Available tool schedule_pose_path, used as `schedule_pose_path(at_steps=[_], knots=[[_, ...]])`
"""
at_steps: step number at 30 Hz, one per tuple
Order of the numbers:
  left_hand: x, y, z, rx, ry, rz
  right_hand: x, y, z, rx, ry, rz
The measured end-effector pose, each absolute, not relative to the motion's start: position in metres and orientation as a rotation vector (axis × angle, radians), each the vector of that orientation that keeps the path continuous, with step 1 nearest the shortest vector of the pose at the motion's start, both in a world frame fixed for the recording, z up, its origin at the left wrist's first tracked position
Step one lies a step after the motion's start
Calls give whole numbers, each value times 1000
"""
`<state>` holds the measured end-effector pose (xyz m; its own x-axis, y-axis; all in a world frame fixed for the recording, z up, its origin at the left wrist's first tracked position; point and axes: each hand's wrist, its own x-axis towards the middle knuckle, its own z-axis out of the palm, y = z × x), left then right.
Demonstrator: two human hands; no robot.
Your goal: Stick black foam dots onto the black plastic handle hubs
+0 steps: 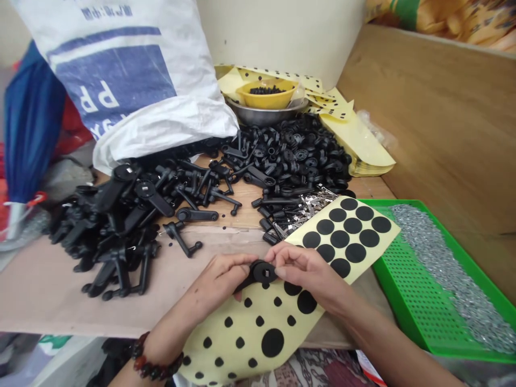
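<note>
My left hand (226, 274) is closed around a black plastic crank handle (245, 280), with its round head facing up. A flat round black sticker (261, 273) lies over that head, and a small bit of metal shows near its middle. My right hand (308, 271) pinches the sticker's right edge between thumb and fingertips. Below both hands lies a pale yellow sticker sheet (290, 336), with large black discs on its upper right part. Mostly small black dots are left on its lower part.
Finished-looking crank handles (116, 231) are heaped at left. Loose black parts (298, 153) and metal pieces (312, 207) lie ahead. A green tray (403, 285) of small metal bits stands right. Behind are a white sack (161, 70), a yellow bowl (272, 99) and more yellow sheets (358, 140).
</note>
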<state>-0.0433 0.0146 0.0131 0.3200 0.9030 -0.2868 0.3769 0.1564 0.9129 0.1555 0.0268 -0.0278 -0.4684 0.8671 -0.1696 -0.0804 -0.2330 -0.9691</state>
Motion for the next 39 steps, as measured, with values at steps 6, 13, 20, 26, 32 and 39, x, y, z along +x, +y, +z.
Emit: schedule_pose_path(at_steps=[6,13,20,26,32,39], knots=[[-42,14,17,1427,1210,574,155,27,-30,-975,-1351,1774],[-40,12,17,1437,1251,620,155,27,-30,-980,-1364,1769],[-42,13,13,1402,1247,554,155,28,-30,-989,-1365,1788],[-44,15,-3,1318,1192,471,155,26,-31,-991,-1350,1797],[-44,13,-7,1289,1189,467,154,27,-32,-998,-1376,1779],[-40,9,-13,1255,1212,537,152,24,-35,-995,-1508,1679]])
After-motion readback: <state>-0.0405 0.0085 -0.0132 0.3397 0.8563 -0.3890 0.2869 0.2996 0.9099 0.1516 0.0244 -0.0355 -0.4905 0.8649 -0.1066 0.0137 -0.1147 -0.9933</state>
